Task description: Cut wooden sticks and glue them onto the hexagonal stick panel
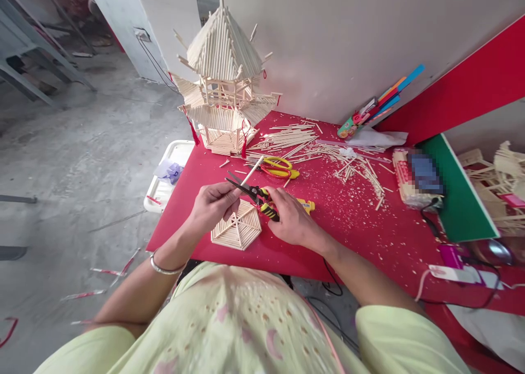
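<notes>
My left hand (213, 205) pinches a thin wooden stick (251, 171) that points up and away to the right. My right hand (292, 216) is closed around the handles of black-and-yellow shears (268, 210). Their dark blades are spread apart at the stick, close to my left fingertips; whether they touch it I cannot tell. Below both hands, a hexagonal panel of sticks (237, 233) lies flat at the table's near edge. Partly behind my right hand lies a yellow tool (307, 204), mostly hidden. Yellow-handled scissors (281, 169) rest just beyond the stick.
A pagoda model of sticks (225, 62) stands at the back left of the red table (328, 237). Loose sticks (287, 139) and chips lie behind. A pen holder (348, 128), a stick bundle (404, 177) and a green box (463, 199) are on the right.
</notes>
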Tool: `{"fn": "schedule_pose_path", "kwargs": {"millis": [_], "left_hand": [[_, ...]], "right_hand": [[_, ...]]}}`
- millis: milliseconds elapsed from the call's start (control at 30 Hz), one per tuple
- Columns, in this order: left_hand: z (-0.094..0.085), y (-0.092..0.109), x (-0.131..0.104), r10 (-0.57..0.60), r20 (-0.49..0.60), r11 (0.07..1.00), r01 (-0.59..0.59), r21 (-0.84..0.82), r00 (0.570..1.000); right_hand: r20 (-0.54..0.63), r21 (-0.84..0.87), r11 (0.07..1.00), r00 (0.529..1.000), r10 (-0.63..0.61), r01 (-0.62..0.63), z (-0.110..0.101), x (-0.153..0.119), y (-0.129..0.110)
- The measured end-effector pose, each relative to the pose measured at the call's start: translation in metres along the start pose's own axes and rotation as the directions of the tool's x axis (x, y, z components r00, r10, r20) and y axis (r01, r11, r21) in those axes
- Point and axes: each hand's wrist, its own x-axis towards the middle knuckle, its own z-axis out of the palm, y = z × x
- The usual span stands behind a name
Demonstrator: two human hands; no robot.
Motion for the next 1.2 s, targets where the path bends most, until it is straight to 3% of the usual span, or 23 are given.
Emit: {"fn": "schedule_pose_path", "kwargs": {"millis": [167, 267, 333, 400, 467, 500, 567, 700, 767, 833, 933, 1033, 1100, 1133, 1200], "left_hand": [[0.004, 0.003, 0.003, 0.002, -0.011, 0.996, -0.003, -0.086, 1.000], [0.001, 0.005, 0.005, 0.000, 0.002, 1.000, 0.000, -0.020, 1.000], [-0.003, 0.003, 0.010, 0.034, 0.057, 0.999, -0.036, 0.025, 0.998], [-0.006, -0.002, 0.020, 0.102, 0.135, 0.995, -0.102, -0.009, 0.986], [-0.009, -0.011, 0.037, 0.169, 0.169, 0.986, -0.166, -0.031, 0.971], [-0.009, -0.016, 0.048, 0.182, 0.165, 0.982, -0.189, 0.028, 0.969], [-0.009, -0.028, 0.072, 0.220, 0.143, 0.943, -0.248, 0.222, 0.965], [-0.007, -0.045, 0.109, 0.376, 0.016, 0.801, -0.334, 0.496, 0.926], [-0.002, -0.046, 0.114, 0.380, -0.014, 0.825, -0.332, 0.457, 0.925], [0.005, -0.042, 0.111, 0.304, 0.036, 0.919, -0.303, 0.252, 0.952], [0.015, -0.034, 0.103, 0.239, 0.141, 0.967, -0.222, -0.126, 0.961], [0.010, -0.032, 0.096, 0.190, 0.044, 0.960, -0.176, -0.219, 0.981], [-0.002, -0.034, 0.092, 0.127, -0.046, 0.973, -0.133, -0.190, 0.991], [-0.011, -0.036, 0.088, 0.100, -0.091, 0.980, -0.114, -0.165, 0.991], [-0.027, -0.040, 0.080, 0.079, -0.190, 0.989, -0.101, -0.107, 0.979]], "right_hand": [[0.038, 0.118, 0.992, 0.999, 0.026, -0.031, -0.003, -0.005, 0.007], [0.034, 0.191, 0.976, 0.995, 0.099, -0.104, -0.008, -0.010, 0.010], [0.117, 0.324, 0.929, 0.982, 0.150, -0.180, -0.013, -0.012, 0.011], [0.291, 0.584, 0.750, 0.943, 0.164, -0.311, -0.016, -0.013, 0.013], [0.432, 0.794, 0.420, 0.894, 0.116, -0.438, -0.017, -0.012, 0.016], [0.470, 0.840, 0.265, 0.879, 0.083, -0.474, -0.017, -0.011, 0.018], [0.501, 0.862, 0.070, 0.865, 0.024, -0.502, -0.016, -0.009, 0.023], [0.539, 0.825, -0.108, 0.829, -0.149, -0.555, -0.007, -0.007, 0.034], [0.542, 0.792, -0.177, 0.807, -0.233, -0.584, -0.002, -0.005, 0.037], [0.538, 0.769, -0.212, 0.790, -0.294, -0.603, 0.002, -0.003, 0.037], [0.542, 0.763, -0.175, 0.764, -0.350, -0.622, 0.001, -0.003, 0.033], [0.565, 0.797, -0.024, 0.759, -0.323, -0.604, -0.013, -0.012, 0.031], [0.558, 0.827, 0.182, 0.814, -0.162, -0.531, -0.030, -0.021, 0.037], [0.522, 0.809, 0.335, 0.853, -0.032, -0.483, -0.039, -0.024, 0.044], [0.298, 0.623, 0.659, 0.907, 0.299, -0.422, -0.056, -0.028, 0.066]]}}
